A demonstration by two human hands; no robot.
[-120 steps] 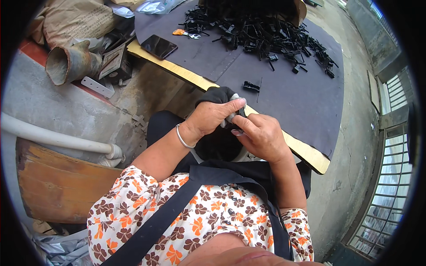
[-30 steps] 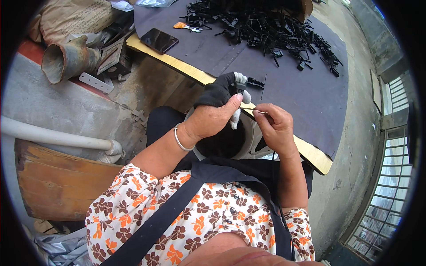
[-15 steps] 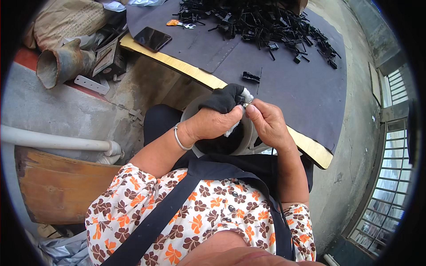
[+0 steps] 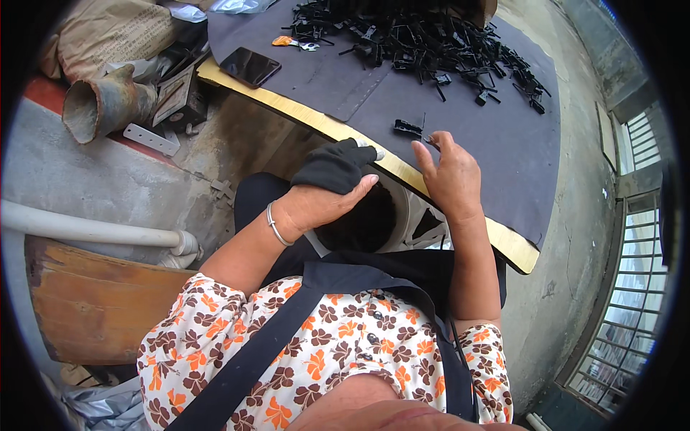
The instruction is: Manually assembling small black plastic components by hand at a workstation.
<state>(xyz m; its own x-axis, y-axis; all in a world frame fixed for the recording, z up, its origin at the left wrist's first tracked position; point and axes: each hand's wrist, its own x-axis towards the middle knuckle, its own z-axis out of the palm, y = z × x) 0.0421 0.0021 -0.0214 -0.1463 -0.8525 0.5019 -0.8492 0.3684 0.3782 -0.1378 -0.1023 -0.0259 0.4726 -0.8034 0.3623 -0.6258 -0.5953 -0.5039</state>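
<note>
Above a light-coloured bucket point(image 4: 413, 215) with dark contents, my left hand point(image 4: 323, 183) is open, thumb stretched out. A black cloth covering, like a partial glove, wraps its fingers, with white at the tips. My right hand point(image 4: 453, 172) is over the table edge, thumb and forefinger apart, beside a small black plastic part point(image 4: 407, 128) with a thin upright pin. A thin dark bit shows between those fingertips; whether they touch it I cannot tell. A large heap of similar black parts point(image 4: 438, 50) covers the far side of the table point(image 4: 345, 93).
A phone point(image 4: 250, 67) lies near the table's left edge, with an orange-and-silver tool point(image 4: 295, 43) beyond it. To the left are a rusty pipe fitting point(image 4: 108, 104), a white perforated bracket point(image 4: 151, 138), a paper sack point(image 4: 108, 36) and a white pipe point(image 4: 86, 223). A barred window point(image 4: 622, 309) is at right.
My hands have come apart from where they met over the bucket. The left has drawn back and opened. The right has moved up and right to the black part on the table.
</note>
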